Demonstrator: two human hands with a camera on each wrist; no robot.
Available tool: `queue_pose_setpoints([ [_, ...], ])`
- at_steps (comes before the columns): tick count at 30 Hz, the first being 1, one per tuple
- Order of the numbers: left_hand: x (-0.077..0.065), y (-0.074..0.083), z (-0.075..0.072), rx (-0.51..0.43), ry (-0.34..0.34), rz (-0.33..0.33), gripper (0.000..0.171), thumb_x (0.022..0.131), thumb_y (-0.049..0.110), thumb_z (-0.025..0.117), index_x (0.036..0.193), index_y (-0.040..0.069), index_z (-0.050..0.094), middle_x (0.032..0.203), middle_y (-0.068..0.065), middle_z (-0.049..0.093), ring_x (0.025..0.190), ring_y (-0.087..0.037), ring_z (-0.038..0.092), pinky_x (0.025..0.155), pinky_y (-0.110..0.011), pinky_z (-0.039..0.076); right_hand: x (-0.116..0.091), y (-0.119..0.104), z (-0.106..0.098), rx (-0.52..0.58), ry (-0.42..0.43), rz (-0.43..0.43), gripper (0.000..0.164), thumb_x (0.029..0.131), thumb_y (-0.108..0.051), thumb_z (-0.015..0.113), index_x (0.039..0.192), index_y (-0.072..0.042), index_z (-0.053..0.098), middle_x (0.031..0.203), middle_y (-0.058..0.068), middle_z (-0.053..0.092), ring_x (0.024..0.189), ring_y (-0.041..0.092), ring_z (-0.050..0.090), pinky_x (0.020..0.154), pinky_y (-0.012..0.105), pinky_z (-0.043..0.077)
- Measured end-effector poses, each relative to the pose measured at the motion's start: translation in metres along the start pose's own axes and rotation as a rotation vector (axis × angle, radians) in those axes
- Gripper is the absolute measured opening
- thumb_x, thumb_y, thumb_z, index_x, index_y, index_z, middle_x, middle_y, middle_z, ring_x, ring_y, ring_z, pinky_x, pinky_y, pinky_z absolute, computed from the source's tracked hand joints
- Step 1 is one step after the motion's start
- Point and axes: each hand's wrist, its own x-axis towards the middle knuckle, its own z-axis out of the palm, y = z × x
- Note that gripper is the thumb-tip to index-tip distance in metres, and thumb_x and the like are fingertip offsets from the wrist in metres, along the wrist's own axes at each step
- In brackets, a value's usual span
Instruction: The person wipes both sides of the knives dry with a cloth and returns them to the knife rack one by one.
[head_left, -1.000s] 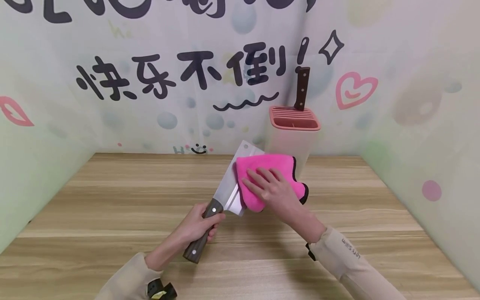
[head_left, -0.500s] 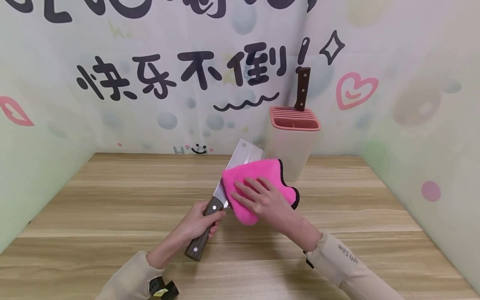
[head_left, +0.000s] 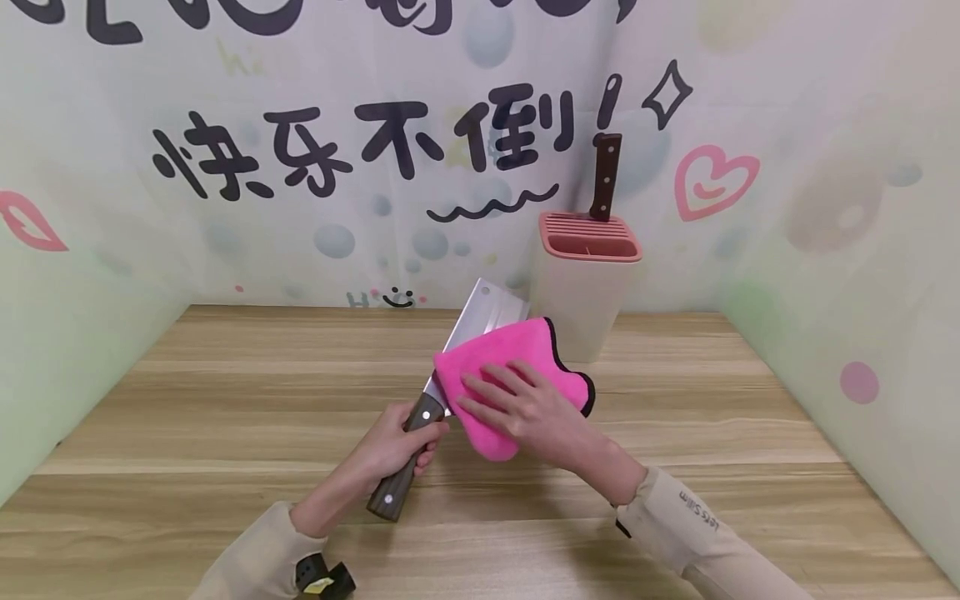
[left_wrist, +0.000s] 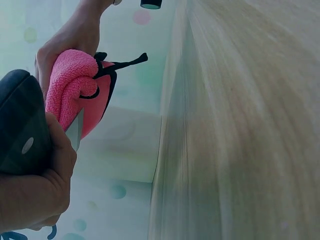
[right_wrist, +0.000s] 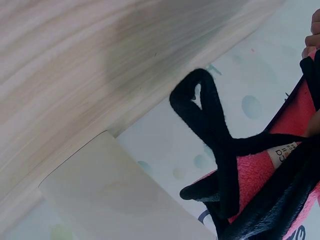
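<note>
My left hand (head_left: 393,442) grips the dark wooden handle (head_left: 397,492) of a cleaver, its blade (head_left: 480,312) slanting up and away to the right. A folded pink cloth (head_left: 468,358) with black edging covers the part of the blade nearest the handle. My right hand (head_left: 528,408) holds the cloth against the blade, fingers spread over its top and the thumb out of sight in the head view. From the left wrist, the cloth (left_wrist: 72,80) bulges beside the blade (left_wrist: 76,130). The right wrist view shows a black loop (right_wrist: 200,115) hanging from the cloth.
Behind the cloth stands a cream knife block (head_left: 581,300) with a pink slotted top. A brown-handled knife (head_left: 606,175) stands in one slot. The wooden table (head_left: 262,375) reaches a printed wall at the back and sides.
My right hand has slid the cloth down the blade toward the handle, to the left and nearer, baring more of the far end. The left hand keeps its hold, almost still.
</note>
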Motion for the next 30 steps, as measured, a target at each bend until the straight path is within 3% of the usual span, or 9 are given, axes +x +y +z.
queue_pose_setpoints([
  [5,0.0,-0.001,0.0,0.002,-0.002,0.005,0.018,0.089,0.013,0.051,0.086,-0.004,0.045,0.055,0.0,0.045,0.046,-0.007,0.042,0.043,-0.019,0.039,-0.001,0.004,-0.001,-0.001,0.01,0.003,0.052,0.072,-0.012,0.072,0.122,-0.02,0.055,0.125,0.002,0.053,0.114,0.023,0.047,0.093,0.037,0.039],
  [11,-0.001,-0.001,0.0,0.011,0.003,0.009,0.015,0.089,0.011,0.05,0.082,-0.001,0.045,0.055,0.0,0.045,0.044,-0.007,0.043,0.042,-0.018,0.039,-0.003,0.01,-0.001,0.013,-0.036,0.038,0.056,0.071,-0.012,0.073,0.123,-0.019,0.054,0.127,0.002,0.051,0.114,0.024,0.046,0.094,0.038,0.038],
  [30,-0.006,-0.006,-0.001,0.037,-0.003,0.031,0.015,0.087,0.009,0.053,0.081,-0.002,0.044,0.054,-0.001,0.046,0.043,-0.007,0.043,0.04,-0.019,0.04,-0.015,0.036,0.014,0.068,-0.066,0.283,0.055,0.072,-0.002,0.07,0.123,-0.013,0.054,0.122,0.01,0.054,0.112,0.028,0.048,0.089,0.04,0.041],
])
